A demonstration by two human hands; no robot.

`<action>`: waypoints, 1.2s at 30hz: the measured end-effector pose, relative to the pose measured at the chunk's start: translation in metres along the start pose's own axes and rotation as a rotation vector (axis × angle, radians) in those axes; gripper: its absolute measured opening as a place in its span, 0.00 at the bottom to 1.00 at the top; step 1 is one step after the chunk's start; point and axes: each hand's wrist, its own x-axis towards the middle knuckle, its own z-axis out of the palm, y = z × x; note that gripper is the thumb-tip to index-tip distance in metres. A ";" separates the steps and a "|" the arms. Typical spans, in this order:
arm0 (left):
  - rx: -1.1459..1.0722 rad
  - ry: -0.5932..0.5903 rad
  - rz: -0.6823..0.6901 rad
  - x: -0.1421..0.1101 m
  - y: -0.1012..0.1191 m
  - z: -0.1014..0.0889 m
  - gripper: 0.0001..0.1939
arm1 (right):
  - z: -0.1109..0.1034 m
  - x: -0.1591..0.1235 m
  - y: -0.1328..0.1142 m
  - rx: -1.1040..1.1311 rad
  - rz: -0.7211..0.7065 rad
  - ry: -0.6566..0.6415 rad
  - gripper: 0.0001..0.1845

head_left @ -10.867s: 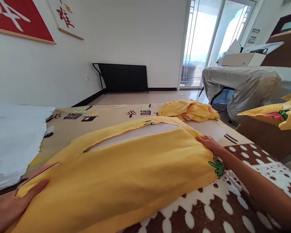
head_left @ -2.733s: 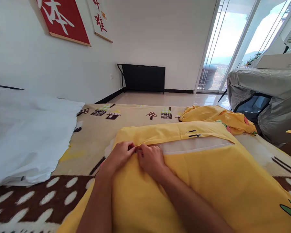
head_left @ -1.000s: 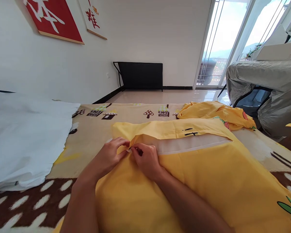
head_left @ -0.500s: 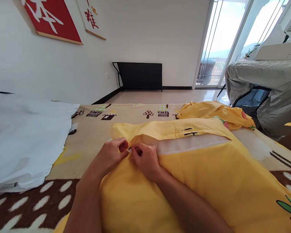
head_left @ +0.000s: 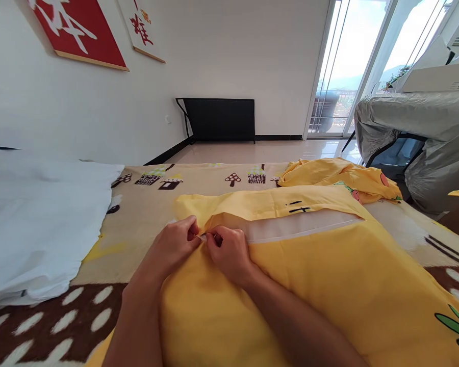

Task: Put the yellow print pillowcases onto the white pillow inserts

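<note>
The cover (head_left: 309, 285) lies near on the blanket (head_left: 145, 214), the left hand (head_left: 176, 242) and right hand (head_left: 231, 255) pinching its edge at the left end of the slit (head_left: 306, 226), where puckering could cause a snag, or so narrow a grip could slip.
</note>
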 end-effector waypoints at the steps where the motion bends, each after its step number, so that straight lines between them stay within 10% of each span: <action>1: 0.010 0.001 -0.002 0.000 0.000 0.000 0.06 | 0.000 0.000 0.000 0.000 0.003 0.001 0.10; 36: -0.077 0.034 -0.082 0.001 -0.016 -0.002 0.10 | -0.079 0.009 -0.025 -0.543 -0.045 -0.099 0.12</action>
